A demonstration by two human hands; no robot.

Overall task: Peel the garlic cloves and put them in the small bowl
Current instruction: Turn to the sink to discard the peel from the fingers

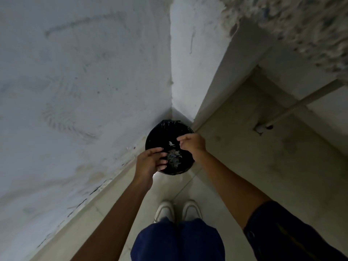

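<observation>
Fingers [162,161] over black-lined bin [185,169], tiled floor [222,166] corner.

black bin liner [180,129], white shoes [178,210], navy trousers [178,240]

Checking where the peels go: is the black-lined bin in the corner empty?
Not empty. Pale papery scraps lie inside the bin, between the left hand and right hand.

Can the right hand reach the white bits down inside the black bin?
Probably yes. The right hand hovers right over the open bin, and nothing covers the pale scraps inside; the left hand stays at the near rim.
</observation>
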